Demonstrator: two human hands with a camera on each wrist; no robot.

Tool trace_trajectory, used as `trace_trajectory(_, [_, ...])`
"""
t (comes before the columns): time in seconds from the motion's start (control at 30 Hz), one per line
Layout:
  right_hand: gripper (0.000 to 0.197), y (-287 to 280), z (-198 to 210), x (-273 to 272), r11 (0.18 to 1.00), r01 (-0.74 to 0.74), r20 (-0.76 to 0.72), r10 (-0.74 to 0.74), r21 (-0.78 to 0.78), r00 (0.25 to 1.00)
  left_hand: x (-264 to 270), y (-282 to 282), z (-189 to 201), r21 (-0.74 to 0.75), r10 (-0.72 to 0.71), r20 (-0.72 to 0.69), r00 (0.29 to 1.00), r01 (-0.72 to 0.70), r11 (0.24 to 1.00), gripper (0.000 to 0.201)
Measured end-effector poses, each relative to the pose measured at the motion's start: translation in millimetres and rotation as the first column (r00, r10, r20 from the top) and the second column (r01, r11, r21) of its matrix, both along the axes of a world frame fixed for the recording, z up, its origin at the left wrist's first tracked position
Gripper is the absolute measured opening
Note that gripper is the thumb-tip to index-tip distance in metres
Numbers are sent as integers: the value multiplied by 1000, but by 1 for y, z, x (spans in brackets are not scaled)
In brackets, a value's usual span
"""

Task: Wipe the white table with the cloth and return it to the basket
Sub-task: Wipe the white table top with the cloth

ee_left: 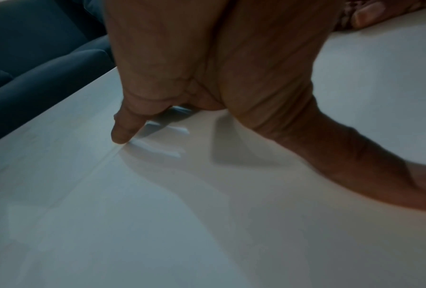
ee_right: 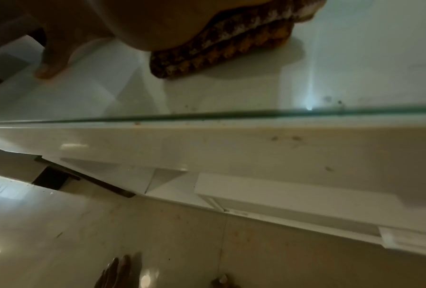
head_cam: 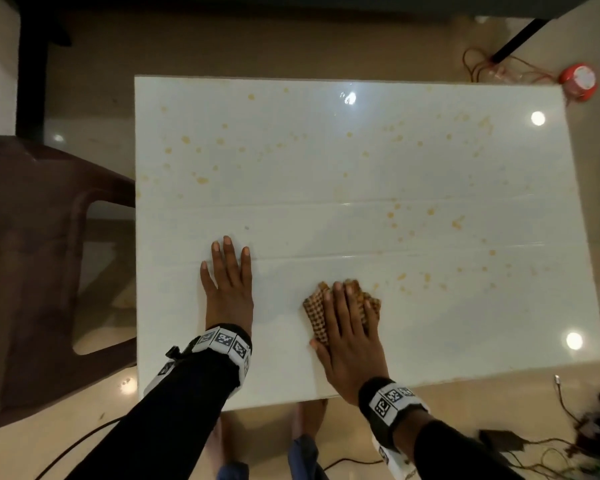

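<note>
The white table (head_cam: pixel 326 168) fills the head view, speckled with yellowish stains across its far half and right side. A brown checked cloth (head_cam: pixel 316 313) lies bunched near the front edge. My right hand (head_cam: pixel 347 323) lies flat on it with straight fingers, pressing it to the top; the right wrist view shows the folded cloth (ee_right: pixel 222 44) under my palm. To its left my left hand (head_cam: pixel 227 278) rests flat on bare table, fingers spread. The left wrist view shows that hand (ee_left: pixel 207 68) with fingertips on the surface. No basket is in view.
A dark brown plastic chair (head_cam: pixel 42 254) stands against the table's left side. A red round object (head_cam: pixel 579 79) with thin wires lies on the floor past the far right corner. Cables and a dark adapter (head_cam: pixel 503 441) lie on the floor at the lower right. My feet show under the front edge.
</note>
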State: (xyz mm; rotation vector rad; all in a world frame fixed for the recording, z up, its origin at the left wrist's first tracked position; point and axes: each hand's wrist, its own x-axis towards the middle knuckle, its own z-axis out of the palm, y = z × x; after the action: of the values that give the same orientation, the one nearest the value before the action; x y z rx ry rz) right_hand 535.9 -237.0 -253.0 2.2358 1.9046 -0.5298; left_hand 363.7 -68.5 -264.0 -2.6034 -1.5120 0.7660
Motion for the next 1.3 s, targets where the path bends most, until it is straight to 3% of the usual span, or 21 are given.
trace_trajectory(0.1, [83, 32, -7, 12, 1000, -20, 1, 20, 4, 1000, 0, -1, -1, 45, -20, -8, 1000, 20, 999, 63])
trace_trajectory(0.23, [86, 128, -15, 33, 975, 213, -15, -212, 66, 977, 0, 0, -1, 43, -29, -45, 999, 31, 999, 62])
trace_trajectory(0.3, [84, 140, -16, 29, 962, 264, -16, -263, 70, 965, 0, 1, -2, 45, -18, -45, 999, 20, 999, 62])
trace_trajectory(0.37, [82, 109, -16, 18, 971, 223, 13, -225, 83, 974, 0, 0, 0, 50, -39, -58, 998, 42, 998, 62])
trace_trajectory(0.5, [77, -21, -5, -29, 988, 152, 17, -152, 32, 988, 0, 1, 2, 36, -46, -82, 996, 50, 998, 64])
trace_trajectory(0.57, [76, -60, -2, -39, 994, 110, 22, -110, 6, 994, 0, 1, 0, 30, -53, -80, 995, 56, 998, 65])
trace_trajectory(0.7, [76, -11, -10, -5, 993, 109, 5, -110, 39, 994, -1, 0, 0, 49, -65, -106, 992, 70, 996, 66])
trace_trajectory(0.77, [78, 41, -15, 24, 978, 179, 8, -181, 109, 983, 0, -1, -2, 58, -60, -114, 992, 67, 996, 65])
trace_trajectory(0.87, [81, 89, -15, 49, 960, 266, 23, -269, 82, 963, 2, 0, -1, 68, -35, -123, 992, 44, 997, 64])
trace_trajectory(0.97, [79, 53, -18, 34, 978, 196, 50, -200, 76, 979, 2, 6, 1, 56, -25, -140, 990, 33, 998, 66])
trace_trajectory(1.07, [79, -43, -4, 4, 986, 163, 61, -161, -31, 985, 11, 1, 11, -17, 16, -183, 983, -20, 1000, 79])
trace_trajectory(1.13, [79, -78, 1, 3, 990, 126, 47, -124, -57, 991, 20, 2, 18, -71, 64, -249, 966, -85, 994, 84])
trace_trajectory(1.2, [77, -64, -1, 17, 989, 146, 21, -145, -13, 989, 27, 4, 23, -124, 133, -252, 959, -168, 978, 86])
trace_trajectory(1.27, [76, -17, -9, 39, 973, 216, 50, -221, 86, 974, 29, -1, 25, -184, 231, -153, 961, -257, 949, 88])
trace_trajectory(1.3, [78, 15, -11, 51, 953, 285, 42, -291, 106, 956, 33, -3, 27, -224, 272, -88, 958, -285, 932, 105])
